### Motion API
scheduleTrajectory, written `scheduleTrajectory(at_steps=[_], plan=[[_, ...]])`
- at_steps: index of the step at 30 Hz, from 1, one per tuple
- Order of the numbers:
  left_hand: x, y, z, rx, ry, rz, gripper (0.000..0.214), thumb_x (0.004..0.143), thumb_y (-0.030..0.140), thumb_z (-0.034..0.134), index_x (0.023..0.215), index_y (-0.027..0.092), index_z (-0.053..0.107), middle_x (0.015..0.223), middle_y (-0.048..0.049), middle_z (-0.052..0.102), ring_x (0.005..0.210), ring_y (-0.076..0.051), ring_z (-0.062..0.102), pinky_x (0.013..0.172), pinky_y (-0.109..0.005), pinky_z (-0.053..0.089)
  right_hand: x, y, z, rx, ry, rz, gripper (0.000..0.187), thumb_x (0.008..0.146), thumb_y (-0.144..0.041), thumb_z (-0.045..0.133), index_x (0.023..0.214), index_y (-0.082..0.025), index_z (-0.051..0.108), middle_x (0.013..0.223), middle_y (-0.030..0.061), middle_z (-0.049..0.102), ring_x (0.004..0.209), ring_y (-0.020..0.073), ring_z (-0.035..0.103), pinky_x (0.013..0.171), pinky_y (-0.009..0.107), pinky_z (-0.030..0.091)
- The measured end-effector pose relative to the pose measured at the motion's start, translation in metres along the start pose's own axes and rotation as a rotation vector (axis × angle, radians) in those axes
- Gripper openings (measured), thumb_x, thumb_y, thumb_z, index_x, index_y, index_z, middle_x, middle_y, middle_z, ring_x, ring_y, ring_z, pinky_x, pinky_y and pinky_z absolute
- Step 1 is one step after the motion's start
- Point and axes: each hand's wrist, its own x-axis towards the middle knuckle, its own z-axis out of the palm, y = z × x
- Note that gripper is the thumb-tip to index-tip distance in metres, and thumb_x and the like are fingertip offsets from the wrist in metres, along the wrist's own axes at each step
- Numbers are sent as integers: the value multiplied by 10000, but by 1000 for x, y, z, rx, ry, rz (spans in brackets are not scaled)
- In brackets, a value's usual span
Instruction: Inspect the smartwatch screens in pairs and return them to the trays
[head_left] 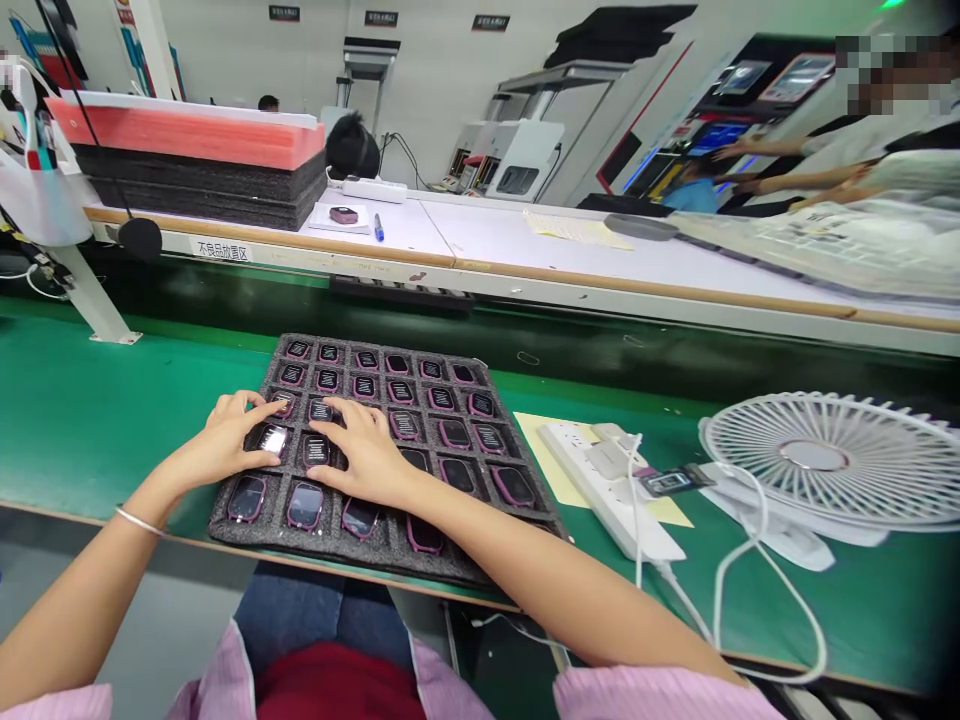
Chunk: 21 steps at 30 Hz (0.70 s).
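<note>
While both grips lie flat and empty, left hand and right hand touch watches pointing lengthwise away.

A green workbench runs below a long white shelf edged in wood. Pink and dark foam sheets are stacked on its left end. Pale machines stand against the white wall.

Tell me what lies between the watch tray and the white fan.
Head view: a white power strip on a yellow sheet, on the green bench.
</note>
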Motion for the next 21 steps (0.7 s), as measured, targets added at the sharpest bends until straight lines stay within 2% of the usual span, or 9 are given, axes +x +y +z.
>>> scheduleTrajectory(at_steps=[2, 4, 7, 10, 12, 14, 18, 20, 21], plan=[[6, 17, 0, -1, 45, 42, 569, 836, 530, 657, 1355, 307, 600, 1204, -88, 558, 1122, -306, 464, 1023, -483, 395, -6, 7, -15, -14, 34, -9, 452, 897, -449, 665, 1284, -219, 641, 1458, 185, 504, 1353, 359, 437, 1080, 563, 276], [16, 42, 8, 14, 62, 103, 419, 896, 503, 598, 1230, 267, 686, 1116, -83, 598, 1086, -289, 491, 1005, -455, 410, -14, 15, -34, -75, 34, 35, 283, 954, -387, 595, 1162, -221, 692, 1296, 154, 623, 1227, 324, 545, 1027, 519, 315], [35, 86, 32, 147, -2, 189, 269, 918, 400, 596, 983, 204, 768, 970, -99, 632, 1006, -282, 539, 932, -419, 446, -29, 27, -59, -276, -126, 162, 201, 948, -337, 613, 947, -168, 724, 1035, 142, 689, 1039, 318, 622, 918, 474, 353], [49, 117, 60, 326, -35, 140, 283, 846, 391, 691, 824, 118, 765, 940, -190, 650, 1006, -359, 561, 854, -454, 459, -46, 35, -65, -391, -277, 239, 217, 896, -352, 698, 943, -141, 718, 1014, 157, 686, 1022, 340, 626, 869, 452, 365], [53, 125, 72, 340, -15, 102, 307, 803, 403, 735, 824, 97, 746, 964, -225, 656, 1010, -386, 570, 843, -468, 459, -55, 38, -62, -379, -282, 248, 257, 897, -365, 701, 1037, -149, 703, 1057, 157, 679, 1048, 335, 621, 857, 436, 373], [54, 125, 75, 262, 5, 80, 268, 754, 371, 776, 828, 122, 713, 969, -201, 663, 1000, -372, 583, 851, -456, 460, -60, 42, -57, -353, -257, 245, 279, 915, -370, 679, 1097, -159, 680, 1084, 154, 668, 1064, 326, 615, 852, 425, 375], [54, 121, 64, 83, -33, 94, 136, 730, 211, 742, 778, 197, 615, 808, -72, 666, 839, -273, 625, 765, -368, 472, -61, 46, -53, -292, -229, 235, 260, 885, -371, 708, 1027, -161, 649, 1080, 142, 654, 1058, 318, 603, 846, 411, 375], [60, 120, 54, 6, -43, 113, 114, 765, 217, 698, 766, 211, 584, 741, -31, 656, 736, -228, 619, 691, -328, 462, -61, 46, -53, -230, -195, 252, 263, 827, -349, 763, 955, -172, 616, 1057, 120, 650, 1039, 310, 601, 825, 390, 384], [64, 120, 49, -100, -33, 112, 118, 771, 236, 692, 765, 212, 576, 734, -21, 657, 712, -213, 617, 667, -314, 458, -62, 46, -53, -178, -178, 263, 263, 806, -318, 777, 939, -181, 595, 1029, 100, 653, 1010, 295, 608, 805, 372, 392]])
